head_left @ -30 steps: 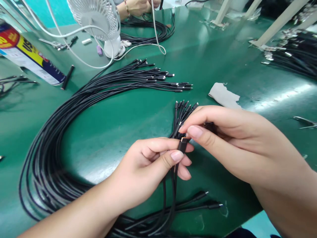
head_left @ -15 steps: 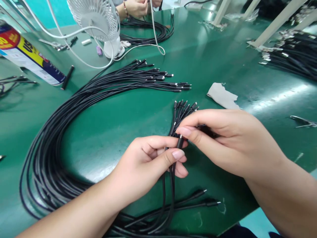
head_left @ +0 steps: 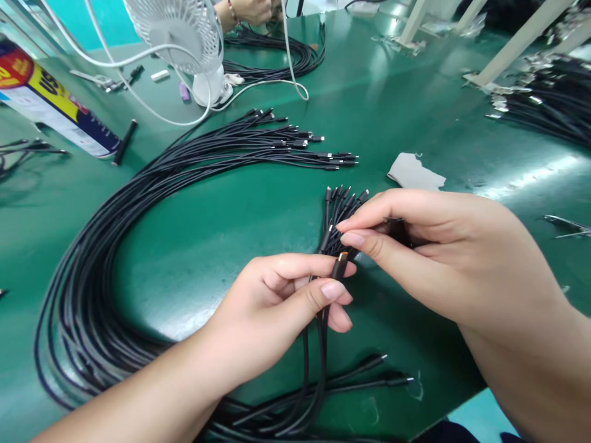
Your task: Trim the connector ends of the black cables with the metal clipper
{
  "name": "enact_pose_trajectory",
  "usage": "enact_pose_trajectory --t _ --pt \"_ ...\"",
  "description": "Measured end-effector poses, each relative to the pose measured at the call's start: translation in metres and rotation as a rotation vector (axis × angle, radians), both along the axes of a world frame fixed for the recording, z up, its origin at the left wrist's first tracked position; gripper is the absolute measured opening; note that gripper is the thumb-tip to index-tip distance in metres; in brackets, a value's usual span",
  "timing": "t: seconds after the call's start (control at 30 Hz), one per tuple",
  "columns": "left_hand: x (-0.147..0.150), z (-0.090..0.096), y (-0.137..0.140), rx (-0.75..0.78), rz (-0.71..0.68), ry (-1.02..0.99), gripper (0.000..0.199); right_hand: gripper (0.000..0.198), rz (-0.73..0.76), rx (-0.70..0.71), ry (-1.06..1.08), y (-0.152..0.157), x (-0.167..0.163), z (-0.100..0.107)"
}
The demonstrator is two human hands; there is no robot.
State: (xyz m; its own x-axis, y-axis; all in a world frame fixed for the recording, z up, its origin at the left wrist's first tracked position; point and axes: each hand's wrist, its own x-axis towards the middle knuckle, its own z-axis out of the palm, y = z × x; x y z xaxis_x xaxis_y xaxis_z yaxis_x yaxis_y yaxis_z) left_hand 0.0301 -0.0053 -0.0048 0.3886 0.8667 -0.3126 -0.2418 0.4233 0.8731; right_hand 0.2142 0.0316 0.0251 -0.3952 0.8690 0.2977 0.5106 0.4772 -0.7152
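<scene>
Between thumb and forefinger, my left hand (head_left: 277, 307) pinches the black plug end of a cable (head_left: 340, 267), its small metal tip pointing up. My right hand (head_left: 443, 258) is just above and right of that tip, thumb and forefinger nearly together. Something dark shows inside the right hand's curled fingers, but what it is stays hidden. Behind both hands a fan of black cable ends (head_left: 344, 203) lies on the green table (head_left: 240, 221). A thick loop of black cables (head_left: 87, 271) curves round on the left, its plugs (head_left: 318, 151) spread toward the middle.
A white fan (head_left: 184, 43) and a spray can (head_left: 55, 98) stand at the back left. A torn pale cloth piece (head_left: 415, 172) lies beyond my right hand. Tweezers (head_left: 567, 226) are at the right. Another person's hand (head_left: 253, 11) works at the far side near coiled cables (head_left: 295, 61).
My right hand has drawn slightly up and right, off the plug tip. The metal tip in my left hand now shows more, with an orange-gold glint.
</scene>
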Motion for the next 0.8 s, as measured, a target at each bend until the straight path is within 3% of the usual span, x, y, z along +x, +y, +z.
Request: enact_pose_trajectory --t 0.2,0.47,0.8 --pt "-0.0001 0.0019 -0.0005 0.062 0.014 0.027 0.010 0.017 -0.085 0.067 -0.051 0.0006 0.0018 -0.0004" --pt "-0.0016 0.0033 0.0003 0.068 -0.012 -0.003 0.014 0.019 -0.080 0.065 -0.058 0.0025 0.0019 -0.0013" --pt "0.0004 0.0012 0.0003 -0.067 0.042 -0.072 0.004 0.018 -0.049 0.064 -0.113 0.0013 0.0034 -0.0013"
